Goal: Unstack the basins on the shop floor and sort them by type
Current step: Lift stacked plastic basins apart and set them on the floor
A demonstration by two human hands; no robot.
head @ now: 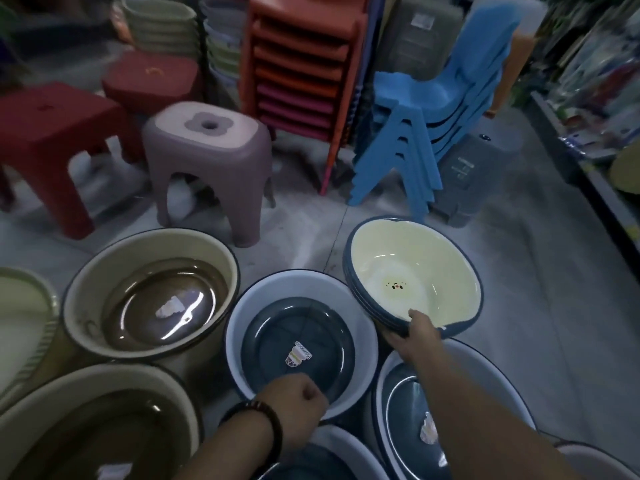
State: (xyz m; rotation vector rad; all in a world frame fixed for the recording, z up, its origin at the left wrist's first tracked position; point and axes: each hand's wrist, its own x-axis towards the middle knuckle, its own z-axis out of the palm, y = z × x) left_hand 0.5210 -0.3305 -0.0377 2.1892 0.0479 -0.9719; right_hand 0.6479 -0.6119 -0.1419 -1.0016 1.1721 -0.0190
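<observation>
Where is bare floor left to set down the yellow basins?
Open floor lies right of the yellow basins, up to the shelf. A smaller patch sits between the mauve stool and blue chairs. Lower left is crowded with basins.

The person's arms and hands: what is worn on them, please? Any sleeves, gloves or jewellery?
Both forearms are bare, with no sleeves in view and no gloves. The left hand has a bracelet of dark round beads at its wrist. The right hand shows nothing worn.
</observation>
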